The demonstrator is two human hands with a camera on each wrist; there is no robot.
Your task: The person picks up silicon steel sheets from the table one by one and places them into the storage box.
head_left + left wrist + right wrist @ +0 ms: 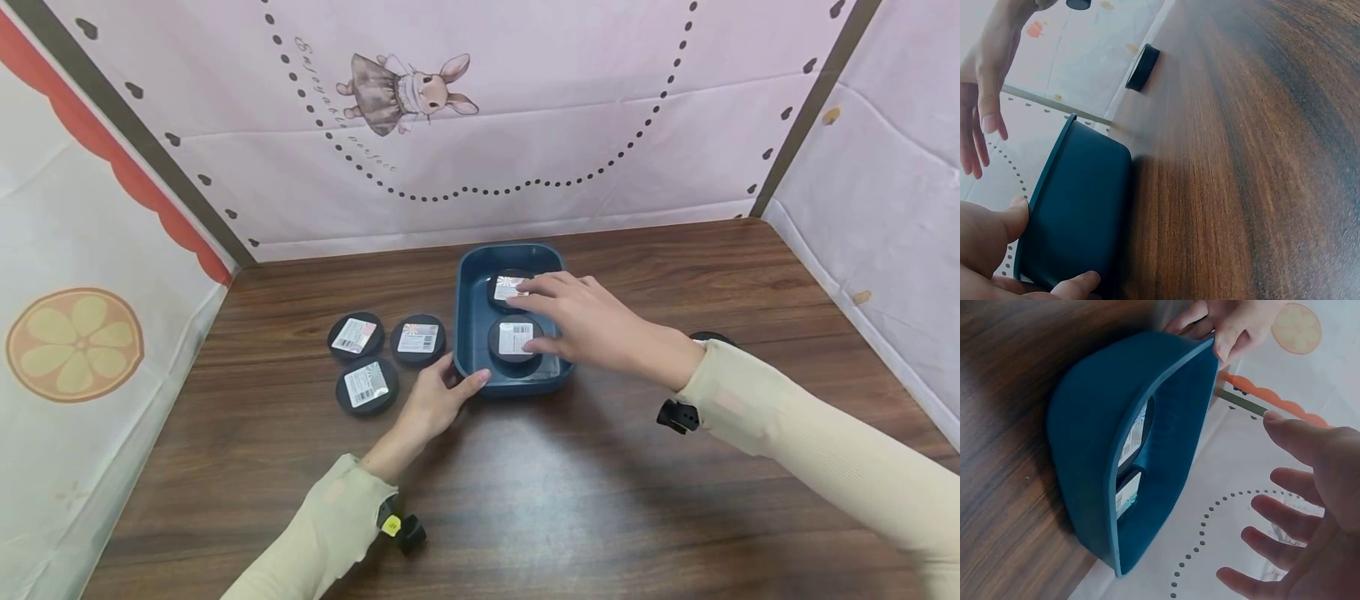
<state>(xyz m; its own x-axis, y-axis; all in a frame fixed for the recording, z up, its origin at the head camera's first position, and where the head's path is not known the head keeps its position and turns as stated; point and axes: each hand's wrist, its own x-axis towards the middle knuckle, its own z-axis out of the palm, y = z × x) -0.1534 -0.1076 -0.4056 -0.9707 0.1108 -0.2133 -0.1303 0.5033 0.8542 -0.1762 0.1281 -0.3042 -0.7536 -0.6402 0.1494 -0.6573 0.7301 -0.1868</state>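
A blue rectangular bin [525, 388] stands on the table. In the head view my left hand [429, 405] grips its near left corner, with the thumb over the rim and the fingers along the outside wall. Two round black tins with white barcode labels lie inside, a near one [514, 340] and a far one [507, 288]. Over the bin is my right hand [581, 321], fingers spread and loosely bent. The right wrist view shows that right hand [1304, 512] above the rim, apart from the tins and holding nothing.
Three more labelled black tins lie left of the bin: one at the back [356, 336], one beside the bin [417, 340] and one nearer [367, 387]. Another black tin [1143, 67] sits to the right, mostly hidden by the right sleeve in the head view. Printed cloth walls [525, 108] surround the table.
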